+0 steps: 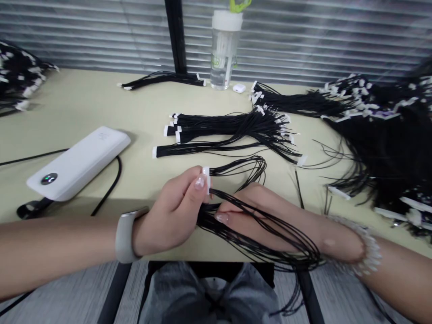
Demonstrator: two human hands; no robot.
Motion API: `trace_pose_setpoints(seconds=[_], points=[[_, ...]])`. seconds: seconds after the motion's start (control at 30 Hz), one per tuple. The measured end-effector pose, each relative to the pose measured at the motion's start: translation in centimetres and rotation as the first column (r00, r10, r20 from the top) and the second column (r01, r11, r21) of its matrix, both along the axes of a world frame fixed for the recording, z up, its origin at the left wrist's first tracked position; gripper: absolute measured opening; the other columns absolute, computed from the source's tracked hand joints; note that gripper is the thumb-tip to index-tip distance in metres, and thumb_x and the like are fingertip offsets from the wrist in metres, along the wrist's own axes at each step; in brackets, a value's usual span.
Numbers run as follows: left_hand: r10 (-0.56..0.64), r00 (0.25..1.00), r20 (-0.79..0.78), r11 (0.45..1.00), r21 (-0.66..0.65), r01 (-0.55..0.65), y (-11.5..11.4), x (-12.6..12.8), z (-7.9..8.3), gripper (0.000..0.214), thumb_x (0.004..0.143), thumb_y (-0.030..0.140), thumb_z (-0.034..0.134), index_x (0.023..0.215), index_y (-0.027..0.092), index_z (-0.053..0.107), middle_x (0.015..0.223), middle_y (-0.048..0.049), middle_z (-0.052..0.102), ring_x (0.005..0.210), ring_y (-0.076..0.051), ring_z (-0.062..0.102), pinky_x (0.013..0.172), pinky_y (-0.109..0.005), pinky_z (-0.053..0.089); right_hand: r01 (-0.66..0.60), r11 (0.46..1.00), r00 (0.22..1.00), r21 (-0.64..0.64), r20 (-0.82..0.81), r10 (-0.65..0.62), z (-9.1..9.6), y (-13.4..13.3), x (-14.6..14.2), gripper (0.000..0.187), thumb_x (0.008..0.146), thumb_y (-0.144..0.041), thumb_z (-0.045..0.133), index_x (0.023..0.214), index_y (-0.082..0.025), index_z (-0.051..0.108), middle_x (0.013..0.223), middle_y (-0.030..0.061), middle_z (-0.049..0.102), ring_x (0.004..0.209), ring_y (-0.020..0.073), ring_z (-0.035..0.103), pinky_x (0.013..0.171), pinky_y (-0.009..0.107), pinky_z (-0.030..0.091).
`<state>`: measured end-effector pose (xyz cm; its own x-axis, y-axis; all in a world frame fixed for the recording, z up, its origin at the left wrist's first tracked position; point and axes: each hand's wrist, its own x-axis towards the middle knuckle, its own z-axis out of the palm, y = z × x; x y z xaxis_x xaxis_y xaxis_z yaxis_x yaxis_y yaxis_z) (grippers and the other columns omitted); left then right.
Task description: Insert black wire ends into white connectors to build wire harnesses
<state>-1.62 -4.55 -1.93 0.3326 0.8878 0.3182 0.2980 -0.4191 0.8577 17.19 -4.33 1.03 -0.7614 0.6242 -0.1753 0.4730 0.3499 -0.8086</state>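
Note:
My left hand (175,211) pinches a white connector (206,176) at the end of a black wire harness (249,168) between thumb and fingers, just above the table's near edge. My right hand (263,216) lies beside it, fingers closed on a bundle of thin black wires (270,234) that loops over the back of the hand and hangs past the table edge. The two hands touch at the fingertips. I wear a grey band (125,234) on the left wrist and a beaded bracelet (366,247) on the right.
Sorted black harnesses (229,130) with white connectors lie mid-table; one more (162,80) lies farther back. A large tangled pile (381,135) fills the right side, another (16,76) the far left. A white power bank (79,162), a clear bottle (223,49) and a small white case (239,87) stand about.

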Motion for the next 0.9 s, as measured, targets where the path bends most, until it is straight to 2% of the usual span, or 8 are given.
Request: trace_pose_setpoints(seconds=[0.1,0.17,0.27,0.43,0.53,0.67,0.77,0.9], points=[[-0.041,0.999,-0.026,0.998,0.045,0.042,-0.1,-0.1,0.1,0.032,0.097,0.031,0.027,0.071,0.018,0.041,0.062,0.0028,0.043,0.054,-0.009,0.036,0.052,-0.023,0.035,-0.005,1.000,0.999,0.008,0.035,0.004,-0.5,-0.1,0.0,0.040,0.093,-0.043,0.031,0.065,-0.016,0.035,0.058,-0.0042,0.031,0.052,0.0044,0.027,0.044,0.020,0.021],[-0.042,0.998,-0.042,0.998,0.053,0.044,-0.1,-0.1,0.3,0.032,0.097,0.030,0.026,0.072,0.018,0.042,0.062,0.0028,0.043,0.055,-0.009,0.037,0.051,-0.023,0.034,-0.008,0.997,0.999,0.082,0.047,0.004,-0.7,-0.2,-0.1,0.039,0.093,-0.042,0.031,0.065,-0.015,0.037,0.057,-0.0045,0.034,0.051,0.0040,0.028,0.045,0.019,0.022],[-0.027,0.998,-0.058,0.999,0.020,0.028,-0.1,0.0,0.4,0.032,0.096,0.030,0.026,0.071,0.019,0.041,0.062,0.0026,0.043,0.055,-0.010,0.036,0.051,-0.023,0.033,-0.012,0.972,1.000,0.235,0.007,0.011,-0.9,-0.3,-0.2,0.030,0.092,-0.030,0.036,0.066,-0.015,0.041,0.057,-0.0048,0.037,0.051,0.0036,0.030,0.048,0.019,0.025],[0.010,0.999,-0.032,0.998,-0.053,-0.012,0.2,0.3,0.4,0.034,0.096,0.033,0.028,0.067,0.018,0.040,0.062,0.0021,0.041,0.054,-0.010,0.034,0.051,-0.023,0.034,0.058,0.857,0.998,0.512,-0.036,-0.046,-1.1,-0.3,-0.3,0.022,0.088,-0.023,0.038,0.071,-0.014,0.050,0.064,-0.0004,0.049,0.058,0.0069,0.042,0.058,0.022,0.034],[0.049,0.999,0.000,0.996,-0.074,-0.049,0.3,0.4,0.1,0.034,0.095,0.036,0.029,0.069,0.018,0.042,0.063,0.0019,0.042,0.057,-0.010,0.037,0.052,-0.022,0.036,0.081,0.806,0.997,0.586,-0.055,-0.060,-1.0,-0.1,-0.1,0.021,0.086,-0.021,0.041,0.070,-0.013,0.051,0.066,0.0015,0.051,0.063,0.0088,0.046,0.061,0.022,0.037],[0.089,0.996,-0.006,0.987,-0.133,-0.089,0.4,0.5,-0.1,0.036,0.094,0.041,0.031,0.070,0.019,0.045,0.065,0.0007,0.045,0.059,-0.012,0.042,0.055,-0.023,0.040,-0.001,0.742,0.997,0.671,0.060,-0.053,0.0,0.8,0.9,0.018,0.082,-0.019,0.048,0.066,-0.013,0.055,0.066,0.0019,0.051,0.063,0.0095,0.045,0.060,0.022,0.036],[0.107,0.994,0.034,0.978,-0.182,-0.099,0.5,0.6,-0.2,0.035,0.093,0.043,0.032,0.071,0.019,0.046,0.067,0.0003,0.048,0.061,-0.012,0.046,0.058,-0.023,0.043,0.035,0.666,0.981,0.745,0.103,-0.166,1.2,2.0,2.4,0.017,0.079,-0.017,0.052,0.066,-0.015,0.061,0.066,0.0019,0.053,0.060,0.0086,0.045,0.056,0.022,0.034],[0.144,0.987,0.064,0.972,-0.198,-0.129,0.6,0.7,-0.4,0.037,0.092,0.045,0.034,0.072,0.018,0.049,0.070,-0.0010,0.051,0.062,-0.011,0.050,0.055,-0.021,0.044,0.312,0.525,0.896,0.792,-0.061,-0.440,2.7,3.5,4.8,0.013,0.072,-0.014,0.058,0.061,-0.016,0.064,0.049,-0.0021,0.047,0.047,0.0051,0.037,0.050,0.021,0.031]])
